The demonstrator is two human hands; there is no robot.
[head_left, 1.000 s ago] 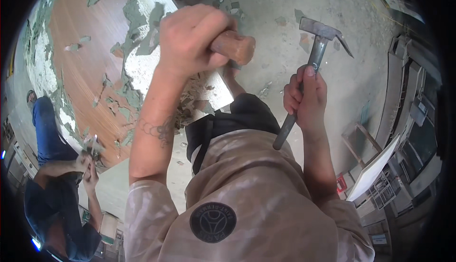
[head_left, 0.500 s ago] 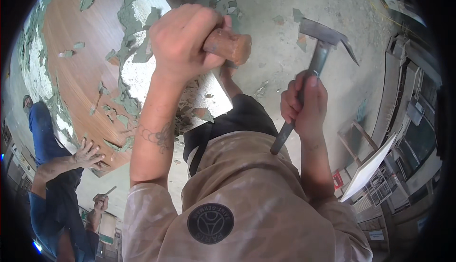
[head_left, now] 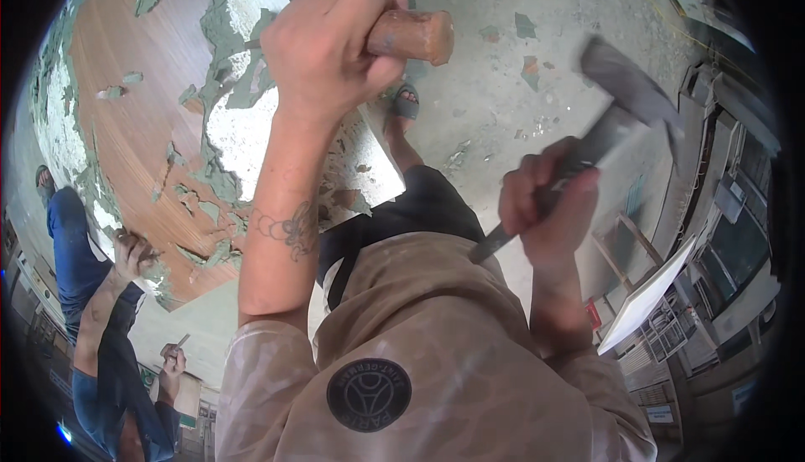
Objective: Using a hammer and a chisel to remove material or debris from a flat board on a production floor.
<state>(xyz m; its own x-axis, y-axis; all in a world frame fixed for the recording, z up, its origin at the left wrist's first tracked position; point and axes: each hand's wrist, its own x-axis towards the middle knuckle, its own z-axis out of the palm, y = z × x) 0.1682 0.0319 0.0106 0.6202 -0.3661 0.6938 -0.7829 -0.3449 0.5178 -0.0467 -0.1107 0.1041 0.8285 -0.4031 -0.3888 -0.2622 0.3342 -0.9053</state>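
My left hand (head_left: 323,47) is closed around the thick wooden handle of a chisel (head_left: 415,36), above the edge of a wood-grain panel (head_left: 151,59). The handle's butt points right; most of the blade is hidden behind the fist. Off to the right, my right hand (head_left: 553,198) grips the dark shaft of a hammer (head_left: 599,131). The hammer's head is blurred by motion and well apart from the chisel. Ragged grey-green flakes (head_left: 220,85) and a rough white layer (head_left: 239,131) cover parts of the panel.
At the left a co-worker in dark blue (head_left: 113,370) has one hand (head_left: 132,254) at the panel's edge and holds a thin tool (head_left: 182,340) in the other. Chips (head_left: 525,26) lie on the concrete floor (head_left: 478,76). A white board (head_left: 650,298) leans at the right.
The hammer has swung right, away from the chisel. My left hand has shifted slightly up with the chisel. The co-worker's spread hand has curled and moved left.
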